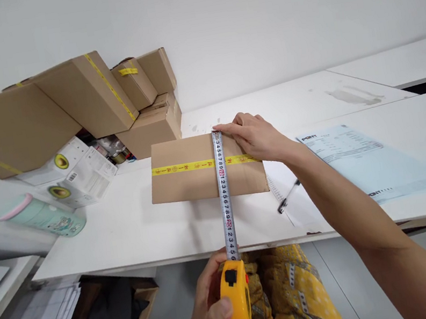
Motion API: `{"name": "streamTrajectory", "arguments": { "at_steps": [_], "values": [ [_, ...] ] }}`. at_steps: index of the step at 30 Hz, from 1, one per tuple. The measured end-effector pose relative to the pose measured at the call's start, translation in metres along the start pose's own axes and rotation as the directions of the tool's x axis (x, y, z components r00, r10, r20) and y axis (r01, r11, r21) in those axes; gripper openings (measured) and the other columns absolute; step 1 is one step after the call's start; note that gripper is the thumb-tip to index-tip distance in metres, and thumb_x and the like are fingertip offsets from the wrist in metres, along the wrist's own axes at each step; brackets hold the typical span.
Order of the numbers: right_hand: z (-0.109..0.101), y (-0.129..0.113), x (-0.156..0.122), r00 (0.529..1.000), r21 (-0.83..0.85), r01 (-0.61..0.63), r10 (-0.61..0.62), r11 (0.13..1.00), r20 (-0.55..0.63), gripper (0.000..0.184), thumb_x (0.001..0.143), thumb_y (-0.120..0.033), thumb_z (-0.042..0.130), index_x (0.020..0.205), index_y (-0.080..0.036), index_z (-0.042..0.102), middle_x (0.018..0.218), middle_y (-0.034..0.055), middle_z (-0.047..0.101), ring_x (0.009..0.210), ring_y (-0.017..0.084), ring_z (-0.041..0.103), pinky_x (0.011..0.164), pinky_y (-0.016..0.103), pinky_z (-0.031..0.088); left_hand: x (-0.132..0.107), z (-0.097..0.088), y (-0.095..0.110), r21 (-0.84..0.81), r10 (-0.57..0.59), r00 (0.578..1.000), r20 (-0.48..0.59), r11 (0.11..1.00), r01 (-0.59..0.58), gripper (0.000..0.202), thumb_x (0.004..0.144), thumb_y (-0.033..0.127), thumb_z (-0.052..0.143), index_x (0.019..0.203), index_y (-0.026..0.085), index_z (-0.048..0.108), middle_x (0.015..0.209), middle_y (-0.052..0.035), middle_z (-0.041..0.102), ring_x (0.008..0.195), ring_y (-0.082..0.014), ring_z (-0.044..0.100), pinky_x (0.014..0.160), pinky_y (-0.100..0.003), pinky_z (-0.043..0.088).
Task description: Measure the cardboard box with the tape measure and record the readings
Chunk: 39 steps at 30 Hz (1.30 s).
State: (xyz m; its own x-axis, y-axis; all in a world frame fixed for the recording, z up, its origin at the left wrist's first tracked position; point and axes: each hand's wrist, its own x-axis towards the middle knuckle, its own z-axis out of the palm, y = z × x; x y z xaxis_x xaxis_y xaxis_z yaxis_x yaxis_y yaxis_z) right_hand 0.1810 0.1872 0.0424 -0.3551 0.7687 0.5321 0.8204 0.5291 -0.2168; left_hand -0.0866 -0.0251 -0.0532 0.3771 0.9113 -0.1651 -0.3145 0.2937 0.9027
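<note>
A yellow tape measure (238,299) is in my left hand (210,308), which is closed round its case below the table's front edge. Its silver blade (226,206) runs straight out across the top of a brown cardboard box (184,181) sealed with yellow printed tape. My right hand (258,135) rests at the box's far right, its index finger and thumb side holding the blade's end at the far edge. The finger undersides are hidden. The box lies on the white table (128,239).
Stacked cardboard boxes (84,99) stand at the back left, beside white avocado-print cartons (81,176) and a mint tumbler (49,217). To the right lie a pen (287,199), a notebook (299,199) and a light-blue printed sheet (372,162). Dark and red items sit under the table.
</note>
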Motion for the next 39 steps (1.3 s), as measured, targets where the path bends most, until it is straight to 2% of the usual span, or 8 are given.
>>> {"name": "streamTrajectory", "arguments": {
  "at_steps": [3,5,9,11,16,23,32,39],
  "values": [
    [0.0,0.0,-0.001,1.0,-0.001,-0.002,0.003,1.0,0.014,0.049,0.103,-0.033,0.029,0.146,-0.036,0.054,0.102,0.0107,0.055,0.088,0.026,0.049,0.083,0.043,0.039,0.0,-0.002,-0.005,-0.017,0.002,1.0,-0.001,1.0,-0.002,0.064,0.071,0.062,0.081,0.121,0.026,0.068,0.092,-0.0065,0.065,0.08,-0.0178,0.057,0.072,-0.026,0.049],
    [-0.001,-0.002,-0.001,1.0,-0.003,-0.014,0.014,1.0,0.023,0.049,0.103,-0.032,0.029,0.145,-0.037,0.055,0.102,0.0109,0.054,0.089,0.026,0.05,0.084,0.043,0.038,0.001,-0.005,-0.009,-0.031,-0.006,0.999,0.041,0.999,0.008,0.064,0.07,0.063,0.081,0.122,0.026,0.069,0.097,-0.0078,0.066,0.079,-0.0179,0.058,0.07,-0.026,0.05],
    [-0.004,-0.008,0.002,0.999,-0.036,-0.044,0.046,0.998,0.03,0.049,0.104,-0.032,0.027,0.14,-0.037,0.059,0.1,0.0107,0.054,0.086,0.026,0.05,0.083,0.043,0.038,0.001,-0.013,-0.014,-0.068,0.021,0.998,0.055,0.997,-0.018,0.066,0.07,0.065,0.078,0.123,0.027,0.069,0.127,-0.0127,0.065,0.08,-0.0185,0.06,0.072,-0.031,0.055],
    [-0.005,-0.01,0.003,0.998,-0.068,-0.046,0.049,0.997,0.035,0.047,0.104,-0.033,0.028,0.14,-0.037,0.059,0.1,0.0109,0.054,0.085,0.026,0.049,0.081,0.042,0.038,0.001,-0.015,-0.012,-0.053,0.022,0.999,0.039,0.998,-0.02,0.067,0.07,0.065,0.078,0.123,0.025,0.07,0.134,-0.0139,0.063,0.083,-0.0198,0.06,0.074,-0.032,0.055],
    [-0.005,-0.009,0.004,1.0,-0.089,-0.004,0.006,0.996,0.029,0.046,0.104,-0.039,0.033,0.142,-0.037,0.057,0.1,0.0116,0.054,0.085,0.026,0.049,0.077,0.041,0.04,0.0,-0.014,-0.007,-0.001,-0.001,0.999,0.053,1.0,0.001,0.069,0.069,0.063,0.081,0.124,0.023,0.069,0.129,-0.0146,0.064,0.084,-0.0199,0.059,0.074,-0.031,0.054],
    [-0.003,-0.007,0.001,1.0,-0.076,0.012,-0.011,0.997,0.021,0.046,0.104,-0.039,0.032,0.144,-0.037,0.056,0.102,0.0122,0.054,0.089,0.028,0.049,0.077,0.041,0.041,-0.003,-0.021,0.001,-0.027,0.004,1.0,0.017,1.0,-0.003,0.065,0.068,0.059,0.083,0.121,0.024,0.071,0.108,-0.0119,0.071,0.086,-0.0218,0.063,0.076,-0.03,0.054],
    [-0.002,-0.008,0.0,1.0,-0.076,0.018,-0.016,0.997,0.02,0.045,0.103,-0.039,0.036,0.144,-0.037,0.054,0.104,0.0123,0.054,0.093,0.028,0.048,0.073,0.039,0.042,0.003,-0.043,0.003,-0.112,-0.028,0.994,0.109,0.993,0.04,0.07,0.067,0.062,0.081,0.122,0.021,0.068,0.106,-0.0135,0.07,0.071,-0.0188,0.063,0.055,-0.025,0.053],
    [-0.003,-0.013,-0.002,0.999,-0.084,-0.014,0.017,0.996,0.028,0.046,0.104,-0.033,0.033,0.144,-0.036,0.054,0.106,0.0121,0.055,0.095,0.028,0.048,0.072,0.037,0.042,0.006,-0.055,-0.003,-0.117,-0.017,0.98,0.197,0.992,0.041,0.069,0.071,0.059,0.079,0.128,0.024,0.064,0.108,-0.0127,0.069,0.075,-0.0204,0.066,0.056,-0.025,0.055]
  ]
}}
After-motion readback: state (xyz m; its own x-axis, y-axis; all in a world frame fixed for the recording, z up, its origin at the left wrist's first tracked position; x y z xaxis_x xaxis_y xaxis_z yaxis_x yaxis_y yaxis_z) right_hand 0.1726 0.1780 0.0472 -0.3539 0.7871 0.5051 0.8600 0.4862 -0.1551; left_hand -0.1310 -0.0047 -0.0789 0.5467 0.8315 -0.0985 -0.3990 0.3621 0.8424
